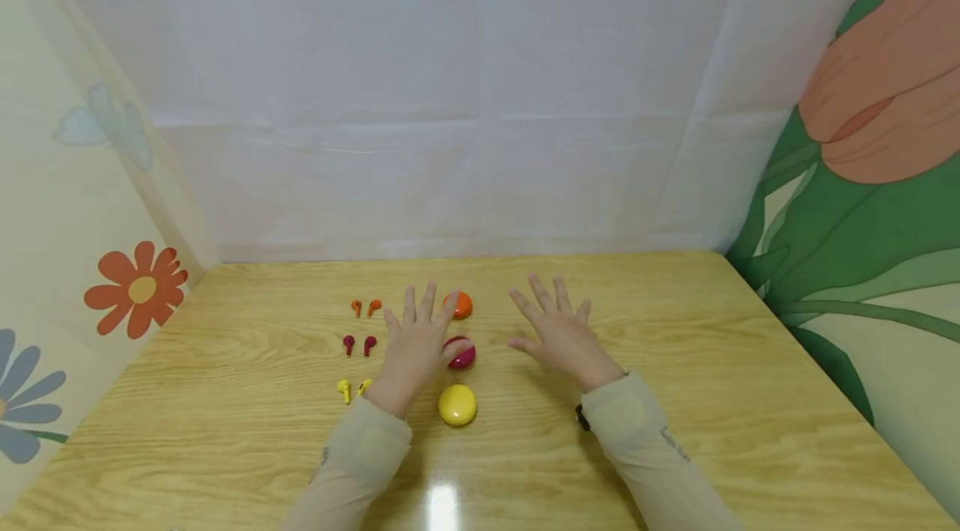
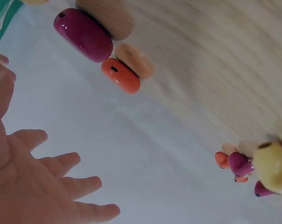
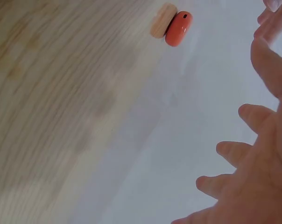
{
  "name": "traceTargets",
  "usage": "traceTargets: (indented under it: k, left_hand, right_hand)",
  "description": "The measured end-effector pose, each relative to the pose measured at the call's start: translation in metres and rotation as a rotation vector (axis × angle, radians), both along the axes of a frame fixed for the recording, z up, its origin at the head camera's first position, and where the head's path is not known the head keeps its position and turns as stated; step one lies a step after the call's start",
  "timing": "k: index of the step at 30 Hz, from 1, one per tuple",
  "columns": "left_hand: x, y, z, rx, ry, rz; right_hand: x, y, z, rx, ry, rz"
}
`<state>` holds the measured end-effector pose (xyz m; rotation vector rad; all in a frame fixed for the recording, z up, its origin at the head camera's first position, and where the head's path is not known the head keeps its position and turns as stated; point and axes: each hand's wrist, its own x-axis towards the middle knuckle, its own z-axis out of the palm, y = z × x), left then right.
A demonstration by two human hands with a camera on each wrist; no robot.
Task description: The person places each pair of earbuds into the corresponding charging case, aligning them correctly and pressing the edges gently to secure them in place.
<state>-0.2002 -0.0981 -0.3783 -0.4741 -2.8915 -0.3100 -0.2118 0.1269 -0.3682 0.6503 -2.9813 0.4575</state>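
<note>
Both hands hover over the table with fingers spread and nothing in them. My left hand (image 1: 415, 352) overlaps the edges of an orange earbud case (image 1: 463, 306) and a dark red earbud case (image 1: 463, 356) in the head view. A yellow earbud case (image 1: 457, 405) lies nearer the front, right of the left wrist. My right hand (image 1: 566, 341) is to the right of the cases, apart from them. Left of the left hand lie pairs of earbuds: orange earbuds (image 1: 373, 308) at the back, dark red earbuds (image 1: 348, 344) in the middle, yellow earbuds (image 1: 344, 389) in front, one partly covered by the wrist.
The wooden table (image 1: 750, 431) runs back to a white sheet (image 1: 480, 139). Painted panels with flowers stand on both sides, a large tulip (image 1: 892, 89) on the right and a red flower (image 1: 142, 289) on the left. A dark band (image 1: 582, 418) shows at the right wrist.
</note>
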Motion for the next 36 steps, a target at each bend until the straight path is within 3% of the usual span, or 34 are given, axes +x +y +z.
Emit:
traceTargets:
  k: [10, 21, 28, 36]
  left_hand:
    - [0.015, -0.009, -0.008, 0.056, -0.012, -0.021]
    - [0.026, -0.021, -0.008, 0.221, 0.009, -0.064]
    - [0.038, -0.025, -0.002, 0.352, -0.092, -0.015]
    - [0.045, -0.030, -0.001, 0.427, -0.170, 0.001]
  right_hand:
    - [0.006, 0.001, 0.001, -0.048, 0.037, 0.038]
    - [0.018, 0.002, 0.002, -0.093, 0.080, 0.079]
    - [0.026, 0.004, 0.002, -0.143, 0.093, 0.112]
    - [0.032, 0.002, -0.004, -0.234, 0.093, 0.150]
